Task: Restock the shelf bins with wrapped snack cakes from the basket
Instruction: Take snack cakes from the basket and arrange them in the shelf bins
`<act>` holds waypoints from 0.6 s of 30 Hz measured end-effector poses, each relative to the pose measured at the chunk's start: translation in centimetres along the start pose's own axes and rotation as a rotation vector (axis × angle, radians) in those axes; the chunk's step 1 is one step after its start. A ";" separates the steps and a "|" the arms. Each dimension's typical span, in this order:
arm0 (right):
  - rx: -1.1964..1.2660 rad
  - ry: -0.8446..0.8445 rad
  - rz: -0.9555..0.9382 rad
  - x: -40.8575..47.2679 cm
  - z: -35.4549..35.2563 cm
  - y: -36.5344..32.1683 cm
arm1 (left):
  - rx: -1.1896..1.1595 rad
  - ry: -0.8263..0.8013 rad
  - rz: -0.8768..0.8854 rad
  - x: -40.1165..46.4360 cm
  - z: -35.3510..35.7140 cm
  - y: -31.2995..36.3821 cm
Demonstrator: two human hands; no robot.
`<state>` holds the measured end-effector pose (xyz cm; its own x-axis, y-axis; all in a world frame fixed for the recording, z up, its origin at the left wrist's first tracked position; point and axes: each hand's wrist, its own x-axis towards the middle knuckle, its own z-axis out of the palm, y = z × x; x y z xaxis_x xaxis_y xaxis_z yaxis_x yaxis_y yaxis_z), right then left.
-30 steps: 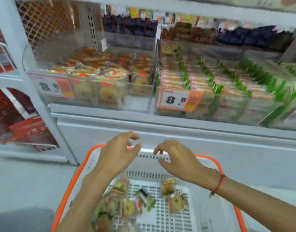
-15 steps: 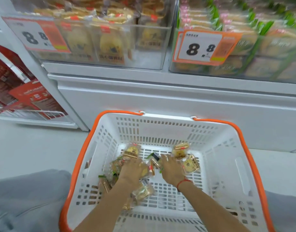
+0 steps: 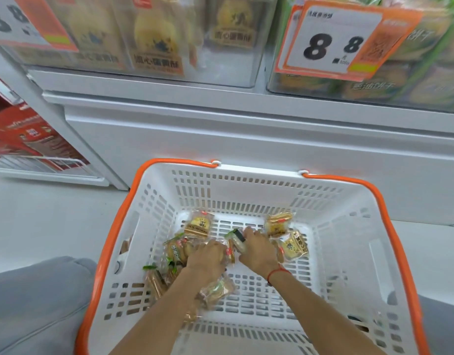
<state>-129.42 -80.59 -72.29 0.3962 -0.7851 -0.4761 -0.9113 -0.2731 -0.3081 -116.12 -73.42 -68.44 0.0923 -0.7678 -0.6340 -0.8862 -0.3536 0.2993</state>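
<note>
While down inside basket [image 3: 349, 226]: left hand [image 3: 206, 254] curled over snack cake pile [image 3: 177, 252], right hand [image 3: 258, 248] pinching green-edged packet [image 3: 237, 239].

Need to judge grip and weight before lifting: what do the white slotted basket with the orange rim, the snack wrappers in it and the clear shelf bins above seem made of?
White slotted basket: looks like rigid moulded plastic, matte, with even slots; orange rim smooth plastic too. Snack wrappers: thin glossy film, crinkled, partly see-through. Clear shelf bins: probably hard transparent plastic, since the packs show through; glass cannot be excluded.
</note>
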 end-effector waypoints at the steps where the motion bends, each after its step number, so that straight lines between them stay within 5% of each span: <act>1: 0.101 0.020 0.033 -0.1 -0.5 0.1 | -0.047 0.026 -0.027 0.0 -0.3 0.1; 5: 0.513 -0.076 0.186 -0.7 -3.4 1.2 | -0.205 0.138 -0.041 -0.6 -1.4 0.6; 9: 0.967 -0.487 0.196 -2.1 -8.8 1.6 | -0.514 0.105 0.061 -0.5 -4.0 1.8; 13: 0.977 -0.670 0.065 -3.8 -15.3 1.0 | -0.787 0.061 0.183 -1.7 -8.1 3.4; 18: 0.976 -0.629 -0.073 -6.4 -24.1 -0.9 | -1.001 0.250 0.313 -6.2 -14.1 4.9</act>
<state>-133.85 -88.74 -49.17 0.6796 -0.2955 -0.6715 -0.5189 0.4533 -0.7247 -114.63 -77.95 -52.96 0.1171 -0.9473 -0.2982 -0.1228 -0.3117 0.9422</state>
